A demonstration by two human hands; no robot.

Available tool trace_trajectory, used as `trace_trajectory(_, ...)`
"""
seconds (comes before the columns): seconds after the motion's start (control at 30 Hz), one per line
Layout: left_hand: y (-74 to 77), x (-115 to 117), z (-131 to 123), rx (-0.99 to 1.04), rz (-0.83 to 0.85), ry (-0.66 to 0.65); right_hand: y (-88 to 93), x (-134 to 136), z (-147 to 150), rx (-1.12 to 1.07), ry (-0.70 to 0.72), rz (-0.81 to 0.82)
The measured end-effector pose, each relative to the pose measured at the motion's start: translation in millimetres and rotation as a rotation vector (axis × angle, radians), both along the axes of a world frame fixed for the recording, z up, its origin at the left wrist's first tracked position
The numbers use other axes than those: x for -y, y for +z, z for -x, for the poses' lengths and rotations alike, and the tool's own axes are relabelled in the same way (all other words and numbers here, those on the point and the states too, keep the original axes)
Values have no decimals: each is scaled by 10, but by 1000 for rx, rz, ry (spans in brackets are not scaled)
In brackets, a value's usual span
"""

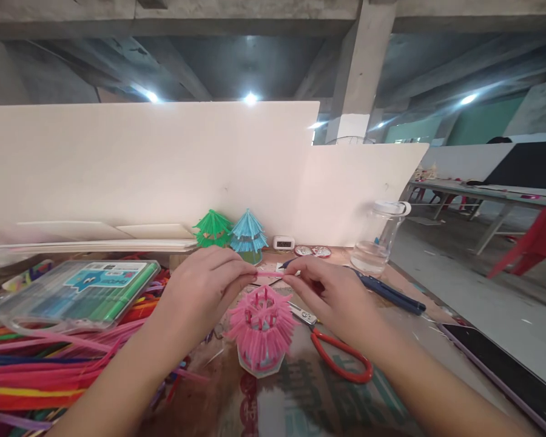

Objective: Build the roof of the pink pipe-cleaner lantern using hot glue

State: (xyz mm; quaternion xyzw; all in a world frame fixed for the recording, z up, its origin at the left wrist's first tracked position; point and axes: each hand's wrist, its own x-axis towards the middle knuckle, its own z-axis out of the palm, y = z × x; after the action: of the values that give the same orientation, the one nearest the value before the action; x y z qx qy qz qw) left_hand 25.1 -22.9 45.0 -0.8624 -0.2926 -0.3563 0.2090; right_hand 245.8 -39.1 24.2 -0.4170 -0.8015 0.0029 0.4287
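Observation:
Both hands pinch the ends of a short pink pipe-cleaner piece [270, 274], holding it level just above a pink pipe-cleaner lantern model [261, 328]. My left hand [203, 291] closes its fingertips on the left end. My right hand [327, 294] closes on the right end. The pink model stands upright on the table on a pale base, directly below the held piece.
Loose coloured pipe cleaners [31, 370] and a clear plastic case [73, 291] lie at the left. Red-handled scissors [341, 358], blue pliers [391, 294], a clear bottle [380, 240] and a phone [505, 370] are on the right. Green [212, 229] and blue [248, 232] models stand against the white partition.

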Motion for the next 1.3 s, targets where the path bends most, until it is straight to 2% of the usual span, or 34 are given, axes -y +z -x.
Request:
trace_trajectory(0.2,-66,-78,-23,-5,30,1,-91,-16,-55,66,98,-60)
trace_trajectory(0.37,-72,-98,-37,69,316,-22,-90,-33,-84,90,91,5)
trace_trajectory(0.57,-43,-113,-24,136,470,-38,-22,-11,-144,138,62,16)
trace_trajectory(0.63,-49,-133,14,177,593,-30,-15,-3,-158,139,35,16)
trace_trajectory(0.73,-96,-196,109,167,867,-52,-5,-4,-188,133,-15,9)
trace_trajectory(0.83,-180,-293,177,70,1133,-129,14,-7,-229,124,-42,-11)
trace_trajectory(0.9,-234,-354,170,31,1236,-194,29,-5,-252,124,-50,-28)
trace_trajectory(1.03,-304,-406,81,65,1261,-289,55,6,-270,130,-54,-28)
trace_trajectory(1.2,-328,-372,65,38,1212,-248,70,22,-268,118,-68,-36)
trace_trajectory(1.3,-322,-325,37,17,1110,-216,71,38,-265,117,-65,-53)
